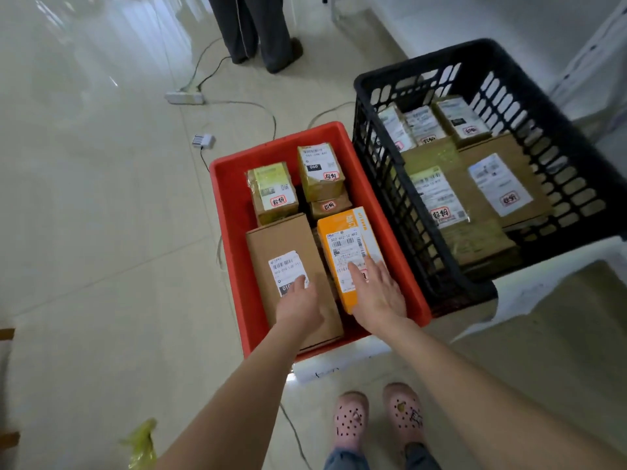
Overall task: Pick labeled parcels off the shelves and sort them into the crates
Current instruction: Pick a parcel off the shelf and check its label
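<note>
- While both hands are down in the red crate [227, 212] at the lower middle of the frame, I take the step to be settling two parcels side by side on its floor.
- My left hand [298, 307] lies flat on the brown box [285, 242], fingers straight over the near end of its white label and gripping nothing.
- Just to its right, my right hand [376, 293] rests on the orange parcel [346, 232], fingers spread and flat, not curled round it.
- Press down evenly on both so that they sit level with the labels facing up.
- The orange parcel lies close against the brown box, and I cannot tell whether it rests on the crate floor or on something beneath it. I should check that it does not rock before I let go.
- Lift both hands straight up, so that neither parcel slides toward the two small taped parcels [271, 188] at the far end of the red crate.
- At the upper right of the frame, the black crate [407, 67] holds its own labelled parcels. Nothing from this pair belongs there, I judge.
</note>
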